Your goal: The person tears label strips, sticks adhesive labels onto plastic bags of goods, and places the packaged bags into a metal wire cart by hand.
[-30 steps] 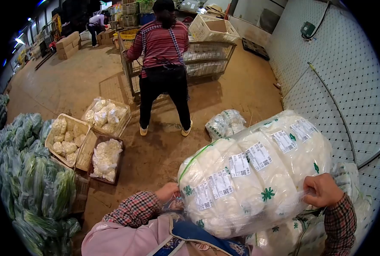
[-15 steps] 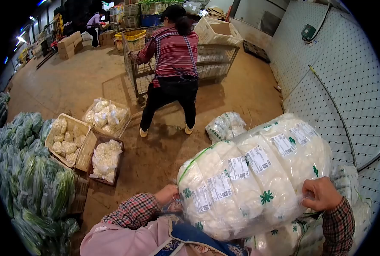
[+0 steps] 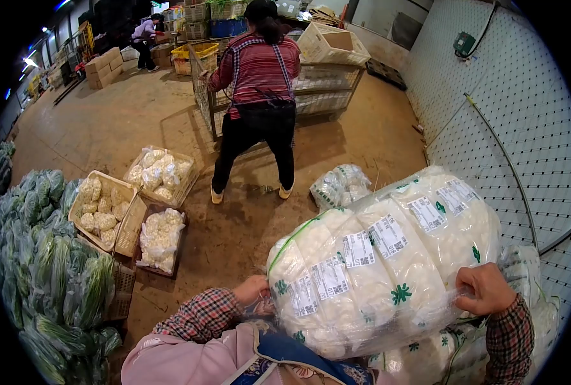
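In front of me lies a big clear plastic bag (image 3: 382, 282) packed with white packages. White printed labels (image 3: 387, 236) and green flower-like marks show through its film, and a green strip (image 3: 292, 239) crosses its left end. At the bag's lower left edge, my left hand (image 3: 252, 290) is closed on the plastic. My right hand (image 3: 484, 289) pinches the film on the right side, knuckles up. Beneath and behind the bag are more filled plastic bags (image 3: 414, 356), partly hidden by it.
A co-worker (image 3: 260, 83) stands ahead at a wire-sided cart (image 3: 324, 86) bearing a cream crate (image 3: 332, 46). Another filled bag (image 3: 340, 186) lies on the floor. To the left are crates of bagged pale produce (image 3: 102, 212) and piled bagged greens (image 3: 54, 269). A dotted wall (image 3: 491, 128) rises at right.
The co-worker and the wire cart have shifted slightly, and the co-worker's head is higher in view. Both my hands keep their hold on the bag, which is almost unmoved.
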The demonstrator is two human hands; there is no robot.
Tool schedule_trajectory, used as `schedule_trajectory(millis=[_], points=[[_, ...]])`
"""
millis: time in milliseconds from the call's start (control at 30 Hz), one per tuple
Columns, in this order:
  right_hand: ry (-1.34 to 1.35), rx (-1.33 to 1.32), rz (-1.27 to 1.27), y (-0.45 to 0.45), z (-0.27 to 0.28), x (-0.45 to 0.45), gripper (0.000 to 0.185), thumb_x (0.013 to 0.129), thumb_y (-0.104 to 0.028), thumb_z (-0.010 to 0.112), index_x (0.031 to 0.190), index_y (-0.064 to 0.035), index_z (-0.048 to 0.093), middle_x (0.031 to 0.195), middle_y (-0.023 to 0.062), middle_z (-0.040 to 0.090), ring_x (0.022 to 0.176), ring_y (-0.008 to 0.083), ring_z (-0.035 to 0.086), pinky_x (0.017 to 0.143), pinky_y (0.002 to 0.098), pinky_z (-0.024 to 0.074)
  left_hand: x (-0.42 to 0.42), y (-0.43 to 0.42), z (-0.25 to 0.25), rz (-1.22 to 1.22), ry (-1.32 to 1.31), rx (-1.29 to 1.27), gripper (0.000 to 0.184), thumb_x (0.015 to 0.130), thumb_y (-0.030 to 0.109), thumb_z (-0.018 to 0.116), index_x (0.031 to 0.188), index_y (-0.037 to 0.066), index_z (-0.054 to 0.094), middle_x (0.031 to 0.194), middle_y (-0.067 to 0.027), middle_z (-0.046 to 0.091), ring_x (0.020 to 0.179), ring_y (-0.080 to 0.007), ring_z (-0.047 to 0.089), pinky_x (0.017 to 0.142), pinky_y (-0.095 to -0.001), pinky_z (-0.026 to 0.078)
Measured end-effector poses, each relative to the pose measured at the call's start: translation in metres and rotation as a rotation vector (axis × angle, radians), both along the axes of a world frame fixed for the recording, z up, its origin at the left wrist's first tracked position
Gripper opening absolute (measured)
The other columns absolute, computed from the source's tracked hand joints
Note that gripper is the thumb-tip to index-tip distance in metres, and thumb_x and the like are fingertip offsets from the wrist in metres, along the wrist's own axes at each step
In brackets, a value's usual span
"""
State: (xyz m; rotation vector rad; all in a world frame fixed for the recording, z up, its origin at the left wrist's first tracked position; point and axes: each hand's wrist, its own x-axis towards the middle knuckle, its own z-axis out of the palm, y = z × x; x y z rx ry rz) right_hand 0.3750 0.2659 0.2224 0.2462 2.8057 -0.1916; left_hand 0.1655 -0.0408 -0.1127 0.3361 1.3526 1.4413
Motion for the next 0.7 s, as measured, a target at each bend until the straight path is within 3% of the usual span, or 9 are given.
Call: schedule_trajectory(millis=[233, 300, 333, 400, 533, 633, 700], points=[[-0.007, -0.002, 0.003, 0.000, 0.001, 0.000, 0.027, 0.059, -0.031, 0.059, 0.065, -0.0059, 0.051, 0.049, 0.0083, 0.050, 0.046, 0.0259, 0.051, 0.044, 0.0324, 0.0383, 0.002, 0.002, 0.001, 0.037, -0.063, 0.022, 0.024, 0.081, 0.018, 0.043, 0.076, 0.000, 0.057, 0.069, -0.0013, 0.053, 0.061, -0.0096, 0.045, 0.056, -0.0218, 0.036], [-0.002, 0.006, 0.011, 0.001, 0.000, 0.001, 0.027, 0.060, -0.031, 0.059, 0.065, -0.0060, 0.051, 0.049, 0.0082, 0.050, 0.047, 0.0261, 0.051, 0.044, 0.0326, 0.0383, -0.002, 0.000, -0.012, -0.075, 0.254, 0.012, 0.023, 0.081, 0.017, 0.044, 0.074, 0.000, 0.058, 0.066, -0.0016, 0.052, 0.060, -0.0092, 0.045, 0.054, -0.0222, 0.035], [0.001, 0.012, 0.022, 0.002, -0.001, 0.001, 0.027, 0.060, -0.031, 0.059, 0.065, -0.0060, 0.051, 0.049, 0.0081, 0.050, 0.047, 0.0262, 0.051, 0.044, 0.0329, 0.0382, -0.002, 0.000, -0.014, -0.077, 0.254, 0.013, 0.023, 0.081, 0.017, 0.044, 0.074, 0.000, 0.058, 0.066, -0.0016, 0.052, 0.060, -0.0092, 0.045, 0.054, -0.0222, 0.035], [0.004, 0.012, 0.021, 0.002, -0.001, 0.001, 0.027, 0.060, -0.031, 0.059, 0.065, -0.0060, 0.051, 0.049, 0.0081, 0.050, 0.047, 0.0263, 0.052, 0.044, 0.0329, 0.0383, -0.001, 0.001, -0.010, 0.024, -0.010, 0.005, 0.023, 0.080, 0.017, 0.044, 0.072, -0.001, 0.057, 0.063, -0.0023, 0.051, 0.058, -0.0096, 0.045, 0.052, -0.0225, 0.035], [-0.004, -0.004, 0.014, 0.000, 0.001, -0.001, 0.027, 0.061, -0.032, 0.058, 0.066, -0.0060, 0.051, 0.049, 0.0081, 0.050, 0.047, 0.0263, 0.052, 0.045, 0.0329, 0.0386, 0.004, 0.005, 0.010, 0.078, -0.061, 0.006, 0.019, 0.082, 0.013, 0.042, 0.067, 0.005, 0.049, 0.053, 0.0008, 0.040, 0.045, -0.0088, 0.035, 0.042, -0.0229, 0.028], [-0.005, -0.004, 0.023, 0.002, 0.000, 0.000, 0.028, 0.061, -0.033, 0.058, 0.066, -0.0059, 0.051, 0.050, 0.0083, 0.050, 0.047, 0.0262, 0.052, 0.045, 0.0328, 0.0388, -0.002, 0.002, 0.001, -0.042, 0.164, 0.034, 0.019, 0.083, 0.015, 0.042, 0.068, 0.006, 0.049, 0.054, 0.0009, 0.040, 0.046, -0.0081, 0.035, 0.042, -0.0231, 0.028], [-0.011, -0.008, 0.018, 0.001, 0.001, 0.000, 0.028, 0.061, -0.033, 0.058, 0.066, -0.0058, 0.051, 0.050, 0.0085, 0.051, 0.047, 0.0262, 0.052, 0.045, 0.0328, 0.0390, -0.003, 0.001, -0.008, -0.088, 0.230, -0.008, 0.024, 0.080, 0.016, 0.040, 0.069, 0.000, 0.054, 0.058, -0.0057, 0.047, 0.054, -0.0148, 0.043, 0.051, -0.0264, 0.035]])
